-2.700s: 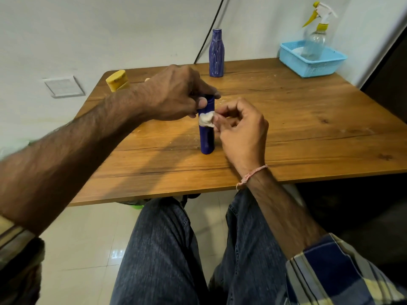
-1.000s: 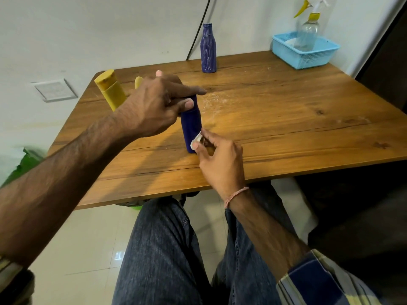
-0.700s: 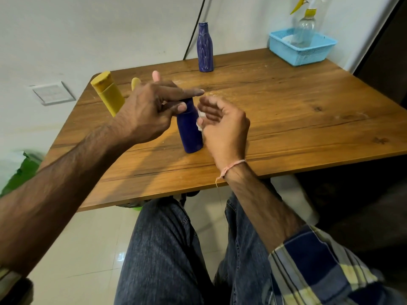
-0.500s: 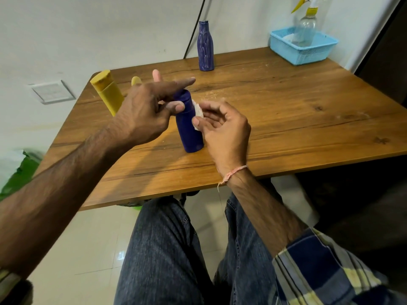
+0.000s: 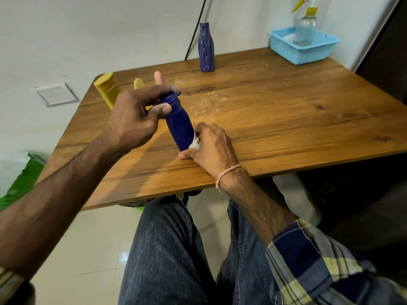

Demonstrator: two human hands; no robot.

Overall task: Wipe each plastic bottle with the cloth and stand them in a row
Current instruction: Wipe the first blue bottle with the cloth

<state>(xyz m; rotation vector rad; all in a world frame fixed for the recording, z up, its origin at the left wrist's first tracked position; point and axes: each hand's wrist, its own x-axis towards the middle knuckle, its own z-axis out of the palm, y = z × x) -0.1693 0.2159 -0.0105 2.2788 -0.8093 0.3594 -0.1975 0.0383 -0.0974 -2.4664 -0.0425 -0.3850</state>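
The left hand (image 5: 134, 119) pinched the tilted blue bottle (image 5: 179, 123) by its neck near the table's (image 5: 286, 111) front edge; the right hand (image 5: 211, 146) pressed the cloth (image 5: 195, 145) (bunched) low, likely toppling it

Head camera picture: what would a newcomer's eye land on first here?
First, the dark blue bottle leaning at the table's near middle: the left hand pinches its top, the right hand presses a white cloth to its base. Then the second blue bottle upright at the far edge, and the light blue basket holding a spray bottle at the far right corner.
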